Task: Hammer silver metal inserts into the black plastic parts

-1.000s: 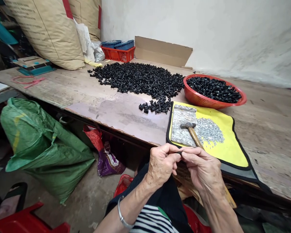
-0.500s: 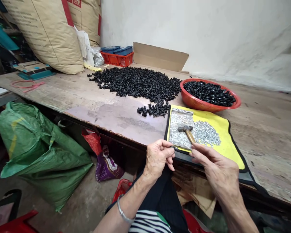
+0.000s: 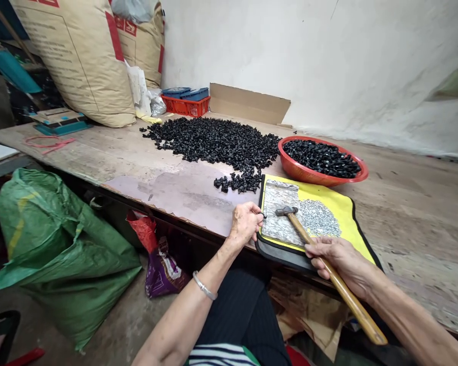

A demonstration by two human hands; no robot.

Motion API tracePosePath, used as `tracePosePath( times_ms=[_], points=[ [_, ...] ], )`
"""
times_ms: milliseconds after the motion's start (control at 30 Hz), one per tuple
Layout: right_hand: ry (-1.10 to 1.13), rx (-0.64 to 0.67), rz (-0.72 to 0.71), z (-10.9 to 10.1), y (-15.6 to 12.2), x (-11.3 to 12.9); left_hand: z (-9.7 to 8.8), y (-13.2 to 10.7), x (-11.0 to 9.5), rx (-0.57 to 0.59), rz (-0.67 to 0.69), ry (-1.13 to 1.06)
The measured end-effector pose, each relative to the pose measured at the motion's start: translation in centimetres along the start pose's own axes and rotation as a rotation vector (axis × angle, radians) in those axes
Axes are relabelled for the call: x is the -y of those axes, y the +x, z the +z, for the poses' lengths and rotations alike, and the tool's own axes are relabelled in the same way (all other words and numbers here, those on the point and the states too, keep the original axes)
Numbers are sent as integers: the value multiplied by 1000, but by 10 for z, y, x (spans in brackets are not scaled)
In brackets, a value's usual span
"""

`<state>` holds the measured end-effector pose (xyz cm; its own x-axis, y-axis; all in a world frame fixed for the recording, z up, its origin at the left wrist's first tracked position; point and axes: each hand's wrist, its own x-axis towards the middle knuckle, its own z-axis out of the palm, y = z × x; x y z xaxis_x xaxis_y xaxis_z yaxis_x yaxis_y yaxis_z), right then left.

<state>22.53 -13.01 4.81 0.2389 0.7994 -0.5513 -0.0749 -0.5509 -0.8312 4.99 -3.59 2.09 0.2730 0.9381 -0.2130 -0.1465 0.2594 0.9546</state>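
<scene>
Peeping from the left hand's (image 3: 245, 223) clamped grip, near the left edge of the slab (image 3: 277, 234), the black piece (image 3: 264, 216) is mostly hidden; I only catch a shiny dark tip. The right hand's (image 3: 338, 256) grip is wrapped round the hammer (image 3: 345, 290), wooden-handled and dark-headed. Beyond, a red bowl (image 3: 309, 175) brims with black parts (image 3: 320, 157); farther back, a red basket (image 3: 185, 107) holds blue trays (image 3: 194, 94).

The bare left forearm (image 3: 189, 312) slants from the near side toward the far right, the left hand (image 3: 246, 223) pinching at its fingertips (image 3: 258, 218), while the right forearm (image 3: 410, 310) angles in from near right, the right hand (image 3: 339, 259) curled in a grip.
</scene>
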Motion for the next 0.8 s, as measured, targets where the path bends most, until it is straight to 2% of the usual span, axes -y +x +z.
tracePosePath(
  times_ms=[100, 167, 200, 267, 333, 400, 533, 667, 800],
  points=[
    [-12, 21, 100, -3, -5, 5, 2, 3, 5, -2, 6, 74],
    [-152, -18, 54, -2, -9, 4, 2, 4, 8, -10, -2, 88],
    [-240, -46, -25, -1, -11, 2, 3, 5, 9, -16, -5, 91],
    [-427, -135, -272, 4, -13, -6, 3, 5, 11, -24, -5, 98],
    [-615, -253, -524, 10, -14, -16, 2, 5, 10, -22, -10, 100],
    [-787, -389, -700, 16, -14, -25, 0, 4, 8, 4, -20, 95],
    [-1054, -596, -863, 27, -13, -34, -2, 2, 4, 40, -43, 101],
    [-1283, -644, -913, 30, -16, -27, -1, 2, 5, 20, -54, 70],
    [-1234, -724, -1072, 34, -25, -17, -1, 5, 9, 24, -69, 35]
  ],
)
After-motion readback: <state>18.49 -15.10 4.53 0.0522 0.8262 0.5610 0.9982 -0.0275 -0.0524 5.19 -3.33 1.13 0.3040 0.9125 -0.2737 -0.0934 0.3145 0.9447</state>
